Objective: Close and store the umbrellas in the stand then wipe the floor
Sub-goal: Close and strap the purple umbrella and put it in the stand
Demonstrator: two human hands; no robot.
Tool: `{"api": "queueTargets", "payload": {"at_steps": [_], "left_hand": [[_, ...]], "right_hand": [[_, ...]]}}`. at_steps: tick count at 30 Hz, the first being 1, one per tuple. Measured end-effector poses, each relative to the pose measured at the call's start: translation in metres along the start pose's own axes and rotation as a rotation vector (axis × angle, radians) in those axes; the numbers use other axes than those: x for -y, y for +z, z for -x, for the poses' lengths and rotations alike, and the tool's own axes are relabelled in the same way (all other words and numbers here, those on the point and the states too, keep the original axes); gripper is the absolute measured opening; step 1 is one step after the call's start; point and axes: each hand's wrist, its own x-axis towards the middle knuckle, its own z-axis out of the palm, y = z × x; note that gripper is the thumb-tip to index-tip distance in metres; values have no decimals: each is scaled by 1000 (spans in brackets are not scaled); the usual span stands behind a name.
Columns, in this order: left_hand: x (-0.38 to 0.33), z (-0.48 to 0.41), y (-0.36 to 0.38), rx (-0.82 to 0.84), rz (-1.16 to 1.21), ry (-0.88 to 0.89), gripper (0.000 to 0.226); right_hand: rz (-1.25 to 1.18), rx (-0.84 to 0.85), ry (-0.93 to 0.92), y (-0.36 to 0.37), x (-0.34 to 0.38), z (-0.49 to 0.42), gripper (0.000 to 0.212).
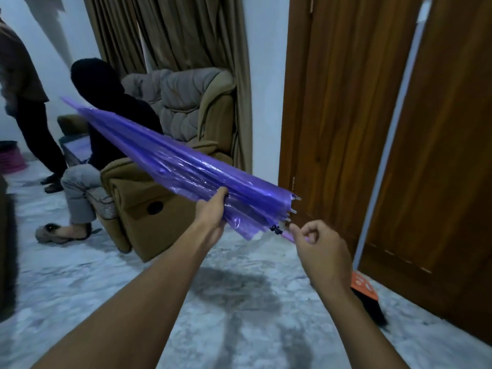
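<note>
My left hand point(213, 213) is curled round the folded canopy of the purple umbrella point(186, 166), thumb on top, squeezing the loose plastic together near its open end. My right hand point(320, 245), at four o'clock from the left, has its fingers curled in and pinches the pale shaft point(288, 235) between thumb and forefinger, just below a small black catch point(275, 230).

The umbrella is closed and held in the air, tilted, its tip pointing away to ten o'clock and its metal rib ends point(292, 210) splayed just above my right thumb. No stand shows in this view.

Behind the canopy stands a tan armchair point(159, 209) with a seated person point(114, 123) in a dark top at nine o'clock from my grip. Further out toward nine o'clock, at the frame's left edge, another person point(24, 89) stands. Brown curtains point(173, 30) hang at twelve o'clock. A wooden door point(346, 102) fills the side from one to three o'clock, and a broom point(366, 287) with an orange head leans there, its bristles on the floor point(239, 302) at five o'clock. The floor is pale marble, with a dark patch beneath my arms.
</note>
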Motion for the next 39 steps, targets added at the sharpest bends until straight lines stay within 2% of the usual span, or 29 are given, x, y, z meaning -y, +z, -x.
{"api": "queueTargets", "payload": {"at_steps": [2, 4, 5, 7, 9, 11, 15, 18, 21, 23, 24, 26, 27, 28, 29, 31, 33, 35, 37, 39], "left_hand": [[-41, 22, 27, -2, 30, -4, 35], [-82, 52, 57, 0, 62, -15, 33], [-103, 67, 72, 1, 81, -31, 33], [-142, 99, 98, 3, 138, -88, 32], [-178, 132, 120, 51, 157, -148, 25], [-209, 161, 137, 93, 110, -188, 23], [-261, 199, 167, 157, 42, -224, 29], [-295, 215, 178, 252, -98, -304, 11], [-321, 221, 169, 484, -506, -337, 17], [-332, 225, 162, 633, -701, -186, 23], [-339, 228, 159, 651, -710, -35, 25], [-357, 232, 155, 560, -721, 418, 25], [-367, 231, 153, 488, -797, 646, 39], [-375, 230, 152, 431, -901, 800, 63], [-378, 227, 151, 412, -1048, 832, 91], [-377, 224, 152, 479, -1329, 651, 137], [-367, 228, 157, 550, -1441, 485, 152], [-360, 238, 163, 496, -1390, 497, 142], [-358, 242, 168, 413, -1268, 599, 114], [-363, 242, 172, 430, -1142, 647, 85]], "right_hand": [[-294, 206, 275, -34, 58, -10, 53], [-602, 424, 644, -67, 119, -20, 63], [-710, 504, 761, -82, 145, -26, 70], [-872, 587, 869, -106, 189, -38, 82], [-1083, 519, 935, -129, 226, -52, 93], [-1283, 295, 966, -148, 254, -66, 89], [-1326, -95, 922, -188, 300, -85, 48], [-1293, -238, 829, -210, 323, -94, 41], [-1259, -291, 695, -231, 335, -103, 42], [-1190, -306, 580, -245, 338, -107, 47], [-1144, -305, 531, -253, 340, -107, 48], [-1036, -298, 439, -266, 344, -108, 47], [-988, -296, 398, -273, 346, -107, 47], [-940, -294, 368, -279, 349, -105, 46], [-895, -286, 341, -284, 354, -102, 45], [-847, -266, 296, -293, 364, -96, 43], [-858, -246, 261, -299, 374, -89, 41], [-866, -241, 224, -306, 382, -83, 39], [-854, -218, 209, -316, 390, -76, 41], [-865, -171, 175, -327, 398, -70, 46]]}}
